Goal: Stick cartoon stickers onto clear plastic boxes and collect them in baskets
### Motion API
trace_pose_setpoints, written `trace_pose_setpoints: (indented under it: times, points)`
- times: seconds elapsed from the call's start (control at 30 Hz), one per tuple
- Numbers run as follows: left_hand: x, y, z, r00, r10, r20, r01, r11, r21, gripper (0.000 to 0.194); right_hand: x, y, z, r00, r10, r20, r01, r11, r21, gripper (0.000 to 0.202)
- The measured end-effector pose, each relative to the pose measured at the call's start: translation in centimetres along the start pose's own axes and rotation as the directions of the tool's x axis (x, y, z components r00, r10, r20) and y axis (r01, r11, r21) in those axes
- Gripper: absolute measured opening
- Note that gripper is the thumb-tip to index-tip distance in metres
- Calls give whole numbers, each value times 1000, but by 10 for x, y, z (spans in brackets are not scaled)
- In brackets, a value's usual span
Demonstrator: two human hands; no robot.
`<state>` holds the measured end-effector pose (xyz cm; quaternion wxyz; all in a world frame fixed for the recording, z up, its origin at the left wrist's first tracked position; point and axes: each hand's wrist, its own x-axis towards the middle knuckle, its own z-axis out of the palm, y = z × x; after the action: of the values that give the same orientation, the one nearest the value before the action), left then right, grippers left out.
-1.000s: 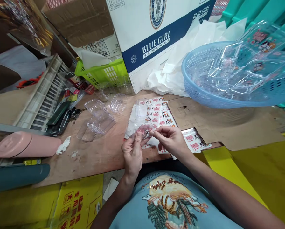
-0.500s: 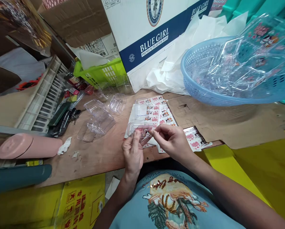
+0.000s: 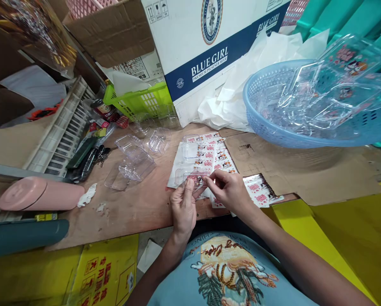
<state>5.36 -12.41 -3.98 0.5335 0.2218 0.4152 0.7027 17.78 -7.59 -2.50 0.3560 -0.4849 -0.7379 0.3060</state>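
My left hand [image 3: 184, 203] grips a small clear plastic box [image 3: 179, 175], its thumb lying along the near side. A clear sticker [image 3: 194, 178] with red lettering and a cartoon figure lies against the box. At the sticker's right end, my right hand [image 3: 228, 189] is closed in a pinch, its thumb and forefinger together. Beneath both hands are sticker sheets [image 3: 220, 149] printed with rows of the same red and orange design. Another clear box [image 3: 191, 146] rests on the sheets just beyond.
Several clear plastic boxes [image 3: 136, 163] lie to the left. A blue basket [image 3: 251, 106] at the right holds stickered boxes. Behind stand a beer carton [image 3: 184, 68] and a green basket [image 3: 136, 102]. A pink bottle [image 3: 46, 193] lies at the left, and cardboard [image 3: 292, 170] covers the right side.
The view has shifted slightly, so the scene sits a little lower. Both hands keep nearly the same hold, with the box and sticker still between them.
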Motion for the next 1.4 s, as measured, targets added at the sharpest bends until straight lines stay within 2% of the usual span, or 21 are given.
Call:
trace_pose_setpoints:
  times: [0.1,0.2,0.27,0.33,0.43,0.5,0.67,0.87,0.97,1.07,1.13,1.2,1.23,1.27,1.3,1.33,1.37,1.4]
  points:
    - [-1,2,2,1000,-15,6,15,1000,1,14,-2,-5,-8,986,-152,-69,135,969,-209,38]
    - [-1,9,3,999,32,-19,-32,999,-7,12,-2,-7,-17,969,-201,-141,155,946,-283,35]
    - [-1,13,4,998,48,-30,-49,999,-14,11,-2,-7,-21,975,-140,-175,101,972,-214,34]
    - [-2,15,5,999,33,-30,-34,999,-11,12,-1,-8,-22,988,-44,-147,33,996,-77,39]
    - [-5,14,7,998,14,-56,-15,1000,-9,13,-1,-11,-13,1000,7,-22,-5,997,82,71]
    - [-8,14,9,996,16,-83,-19,999,-33,14,-1,-13,-3,1000,-13,16,11,990,144,79]
    - [-11,20,14,999,-20,-50,15,994,-110,16,-6,-13,19,999,-12,-49,26,954,300,58]
    - [-11,19,14,998,-64,-18,60,984,-169,14,-10,-3,24,994,19,-111,22,936,352,38]
    - [-11,16,20,997,-65,-33,60,988,-145,17,-15,0,29,988,-17,-154,60,957,283,37]
    - [-9,15,29,998,-48,-43,44,996,-76,24,-20,-3,25,965,-180,-193,203,973,106,40]
    - [-3,19,28,998,-58,34,57,998,17,37,-15,-3,1,920,-333,-207,325,943,-74,45]
    - [9,27,18,986,-29,165,-2,982,190,45,-1,3,-46,836,-476,-271,387,864,-323,47]
    - [17,32,10,979,32,203,-93,950,298,42,11,9,-77,774,-535,-337,355,809,-469,47]
    - [26,38,1,967,121,225,-207,886,414,35,24,18,-111,683,-582,-441,271,763,-587,49]
    - [36,43,-8,944,227,238,-322,787,526,26,39,28,-145,629,-595,-501,156,728,-668,54]
    - [45,48,-17,914,303,268,-405,665,628,20,53,39,-178,646,-558,-521,38,705,-708,61]
    - [53,51,-24,888,326,324,-457,543,704,16,67,49,-206,680,-495,-541,-61,697,-715,72]
    - [60,52,-30,869,299,394,-492,437,753,15,78,58,-229,736,-424,-528,-126,680,-722,85]
